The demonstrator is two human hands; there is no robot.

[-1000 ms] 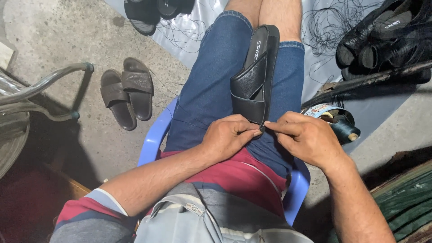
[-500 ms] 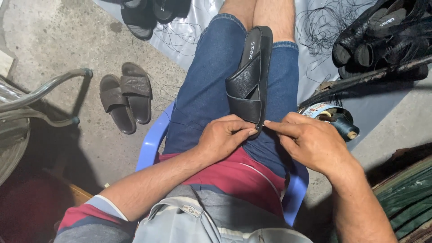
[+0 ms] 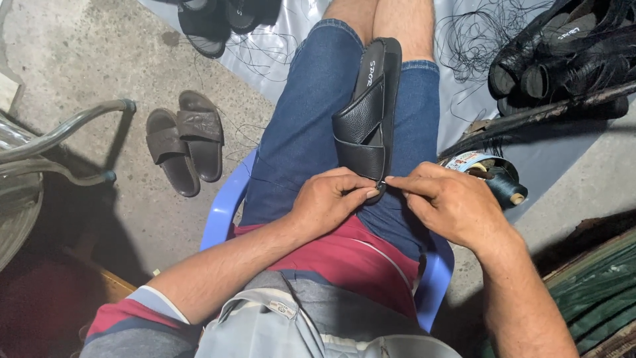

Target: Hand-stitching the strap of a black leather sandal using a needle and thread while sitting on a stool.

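My left hand (image 3: 328, 199) and right hand (image 3: 450, 202) pinch the heel edge of the black slide sandal (image 3: 368, 119), laid along my thigh so its sole stays steady.

sandal (image 3: 368, 119) on lap (lengthwise), hands (image 3: 331, 199) behind

Black leather-grain slide sandal (image 3: 368, 122) lying along the lap, crossed straps, pale lettering on its dark footbed. Under it, blue denim shorts (image 3: 301, 132), mid-wash, lighter at the stitched hems. The shirt (image 3: 344, 255) shows deep red with a thin white stripe, then grey lower down. Pale blue plastic chair (image 3: 222, 212) peeking out either side. On the grey speckled concrete floor (image 3: 86, 59), a dull brown pair of slides (image 3: 184, 146). A spool of dark navy thread (image 3: 500, 182) with a tan core, and a heap of black sandals (image 3: 563, 56) on a whitish sheet (image 3: 271, 50).
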